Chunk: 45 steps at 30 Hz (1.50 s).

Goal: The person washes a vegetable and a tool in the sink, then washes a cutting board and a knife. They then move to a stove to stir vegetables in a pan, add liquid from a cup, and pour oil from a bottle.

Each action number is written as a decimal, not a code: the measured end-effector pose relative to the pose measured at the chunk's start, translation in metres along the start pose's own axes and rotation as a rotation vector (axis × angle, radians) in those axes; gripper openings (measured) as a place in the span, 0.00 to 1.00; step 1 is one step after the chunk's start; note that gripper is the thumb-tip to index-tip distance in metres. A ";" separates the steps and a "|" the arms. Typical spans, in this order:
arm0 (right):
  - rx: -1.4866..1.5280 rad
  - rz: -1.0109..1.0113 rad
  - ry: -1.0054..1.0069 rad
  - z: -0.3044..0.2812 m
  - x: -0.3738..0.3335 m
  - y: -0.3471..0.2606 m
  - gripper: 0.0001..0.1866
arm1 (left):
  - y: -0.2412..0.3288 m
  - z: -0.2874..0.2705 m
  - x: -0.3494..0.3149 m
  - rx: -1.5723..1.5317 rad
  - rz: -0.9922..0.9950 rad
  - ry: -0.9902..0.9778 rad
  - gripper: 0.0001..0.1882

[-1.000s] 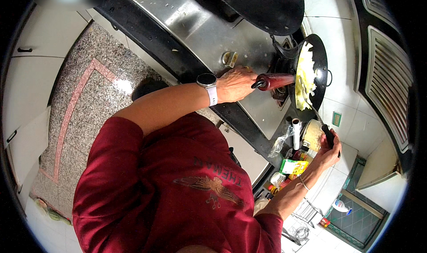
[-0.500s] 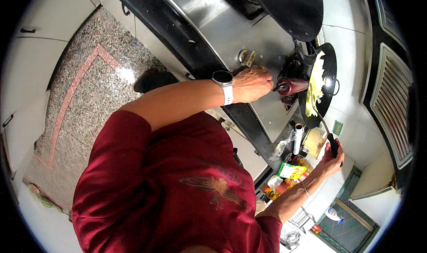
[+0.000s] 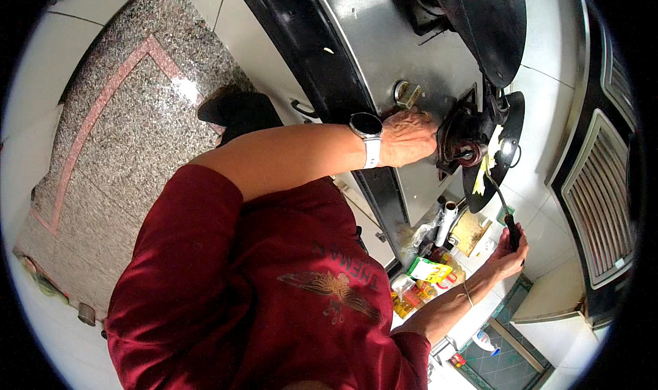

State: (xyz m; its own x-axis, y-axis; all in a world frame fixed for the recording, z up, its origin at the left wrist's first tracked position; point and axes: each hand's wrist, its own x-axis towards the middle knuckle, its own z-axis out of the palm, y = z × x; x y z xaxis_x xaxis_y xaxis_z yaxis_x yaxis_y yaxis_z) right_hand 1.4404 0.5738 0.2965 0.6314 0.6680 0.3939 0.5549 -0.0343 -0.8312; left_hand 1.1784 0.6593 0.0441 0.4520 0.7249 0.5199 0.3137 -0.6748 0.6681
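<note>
Beyond the steel stove top's front knob, your black wok sits by the burner, its reddish handle pointing back toward you. Pale yellow-green leaves lie inside it. Your right hand grips the black handle of a spatula, whose thin shaft runs to those leaves; its tip seems to be among them, though it is hard to make out. Your left hand is curled just beside the knob, and you cannot tell from this angle whether it grips anything. Near your right forearm, a white roll and a yellow-green packet rest on the desk.
</note>
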 end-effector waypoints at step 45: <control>-0.244 0.497 0.054 -0.059 -0.189 0.112 0.13 | 0.002 -0.039 0.033 -0.069 -0.093 -0.700 0.23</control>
State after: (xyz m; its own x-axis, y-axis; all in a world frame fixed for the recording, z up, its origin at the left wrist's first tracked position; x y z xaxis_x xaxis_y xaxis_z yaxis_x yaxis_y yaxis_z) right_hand 1.4156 0.3998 0.1526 0.8725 0.4886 0.0028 0.2886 -0.5107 -0.8098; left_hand 1.1612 0.6875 0.0831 0.8636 0.5042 0.0101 0.3342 -0.5873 0.7371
